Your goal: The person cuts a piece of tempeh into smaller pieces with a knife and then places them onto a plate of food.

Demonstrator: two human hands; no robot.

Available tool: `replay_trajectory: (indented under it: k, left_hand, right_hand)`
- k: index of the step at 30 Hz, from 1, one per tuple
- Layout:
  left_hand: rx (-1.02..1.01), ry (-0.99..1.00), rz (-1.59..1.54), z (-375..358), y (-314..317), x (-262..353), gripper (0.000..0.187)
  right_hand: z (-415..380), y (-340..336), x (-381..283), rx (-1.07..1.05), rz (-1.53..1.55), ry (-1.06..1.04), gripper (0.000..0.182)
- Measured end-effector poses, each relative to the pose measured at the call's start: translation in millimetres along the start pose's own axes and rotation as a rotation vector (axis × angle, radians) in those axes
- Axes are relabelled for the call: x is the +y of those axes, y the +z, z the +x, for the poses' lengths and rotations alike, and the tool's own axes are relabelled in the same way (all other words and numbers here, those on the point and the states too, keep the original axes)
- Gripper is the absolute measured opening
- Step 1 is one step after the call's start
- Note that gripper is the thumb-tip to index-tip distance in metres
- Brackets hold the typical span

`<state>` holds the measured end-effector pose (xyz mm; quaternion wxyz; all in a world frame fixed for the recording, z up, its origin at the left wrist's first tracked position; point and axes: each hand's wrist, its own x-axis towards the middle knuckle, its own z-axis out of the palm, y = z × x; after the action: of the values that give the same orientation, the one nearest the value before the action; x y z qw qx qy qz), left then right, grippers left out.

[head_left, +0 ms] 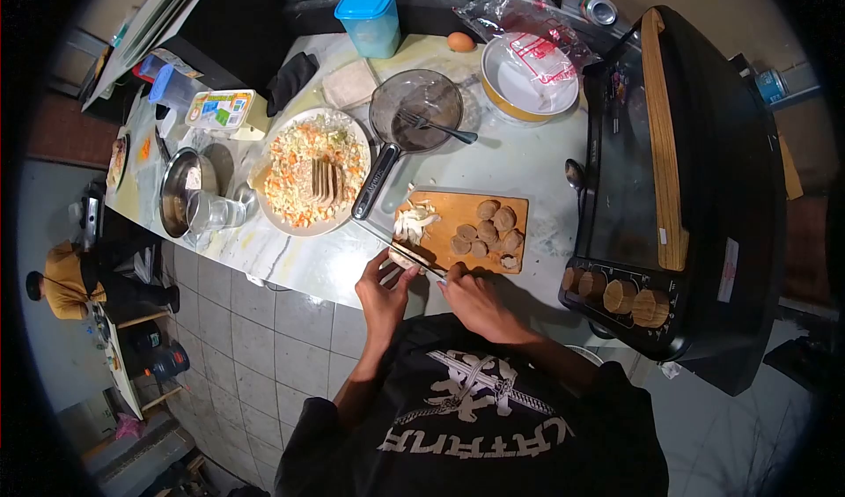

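My left hand (385,287) pinches a pale piece of food (407,257) at the lower left edge of a wooden cutting board (453,205). In my right hand (473,296) is the handle of a knife (422,265), its blade lying across the pale piece and pointing up to the left. White shreds (414,221) are heaped on the board's left side. Several round brown slices (487,231) cover its right side. Whether the blade has cut into the piece is too small to tell.
A plate (304,231) of chopped vegetables stands left of a dark pan (416,92) holding a fork (436,127). Behind are an egg (459,42) and a yellow-rimmed bowl (528,114). A black oven (620,180) borders the right. Far left, another person (70,281) stands.
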<state>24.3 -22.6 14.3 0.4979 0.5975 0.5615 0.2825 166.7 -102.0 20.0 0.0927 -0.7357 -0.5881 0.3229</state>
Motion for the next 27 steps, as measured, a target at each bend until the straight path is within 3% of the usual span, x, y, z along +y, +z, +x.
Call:
replay_trajectory:
  k: [10, 15, 19, 27]
  left_hand:
    - [-0.038, 0.086, 0.046, 4, -4, -2, 0.052]
    - [-0.032, 0.122, 0.104, 6, -6, 1, 0.056]
    - [-0.028, 0.167, 0.104, 6, -5, 2, 0.052]
    - [0.012, 0.224, 0.096, 4, 0, 2, 0.046]
  right_hand:
    - [3, 16, 6, 0.12, -0.058, -0.065, 0.032]
    - [6, 14, 1, 0.078, -0.016, -0.053, 0.032]
    - [9, 23, 3, 0.175, -0.13, -0.078, 0.033]
    - [5, 14, 1, 0.151, -0.095, -0.088, 0.033]
